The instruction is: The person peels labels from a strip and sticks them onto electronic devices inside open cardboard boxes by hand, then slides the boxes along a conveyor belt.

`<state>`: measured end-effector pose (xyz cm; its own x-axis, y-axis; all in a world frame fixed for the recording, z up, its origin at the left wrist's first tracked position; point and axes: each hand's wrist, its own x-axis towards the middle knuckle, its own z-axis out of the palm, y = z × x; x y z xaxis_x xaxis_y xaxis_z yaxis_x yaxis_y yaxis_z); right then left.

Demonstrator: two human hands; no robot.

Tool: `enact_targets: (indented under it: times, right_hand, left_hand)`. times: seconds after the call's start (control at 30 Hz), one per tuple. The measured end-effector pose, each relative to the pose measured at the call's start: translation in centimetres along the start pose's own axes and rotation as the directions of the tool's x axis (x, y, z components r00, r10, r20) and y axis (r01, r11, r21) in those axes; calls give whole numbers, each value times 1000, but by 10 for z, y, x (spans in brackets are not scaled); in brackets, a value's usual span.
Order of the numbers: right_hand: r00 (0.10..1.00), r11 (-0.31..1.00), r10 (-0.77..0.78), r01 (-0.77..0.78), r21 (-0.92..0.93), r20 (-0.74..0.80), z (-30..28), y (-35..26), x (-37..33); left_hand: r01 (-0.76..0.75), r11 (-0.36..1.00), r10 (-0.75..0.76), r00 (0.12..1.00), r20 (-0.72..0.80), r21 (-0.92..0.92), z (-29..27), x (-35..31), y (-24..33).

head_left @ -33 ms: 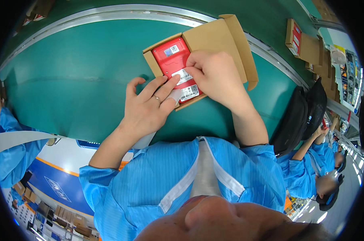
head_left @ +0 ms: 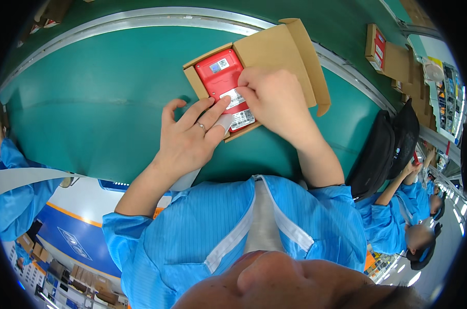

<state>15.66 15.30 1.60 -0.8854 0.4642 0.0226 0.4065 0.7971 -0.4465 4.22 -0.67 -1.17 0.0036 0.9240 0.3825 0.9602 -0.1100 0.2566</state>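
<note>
A red handheld device (head_left: pixel 222 82) lies face down in an open cardboard box (head_left: pixel 267 49), its lid folded back to the right. My right hand (head_left: pixel 277 103) is closed over the device's right edge, thumb and index finger pinching the end of a white label (head_left: pixel 236 98). On that label's left end rests the index fingertip of my left hand (head_left: pixel 189 131), which wears a ring; its other fingers are spread. A pale strip (head_left: pixel 224 122) lies at the left thumb and seems to run beneath the hand towards the wrist. Another white label (head_left: pixel 242 119) sits lower on the device.
Beneath the box is a green work surface (head_left: pixel 115 103) with a metal rail (head_left: pixel 140 19) along its far side. Black bags (head_left: pixel 375 154) lie at the right. Another open box (head_left: pixel 380 51) stands far right. People in blue work at both sides.
</note>
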Motion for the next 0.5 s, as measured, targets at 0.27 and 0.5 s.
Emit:
enact_targets:
  times: [0.27,0.5]
  right_hand:
    - [878,926,-278,137,-351,-391,7,-22,-49]
    - [875,813,-462,352,-464,-146,8,2,-67]
  left_hand:
    - [-11,1000,13,998,-67,27,6,0,-1]
    - [15,937,-90,976,-198,-348,-6,1,-16]
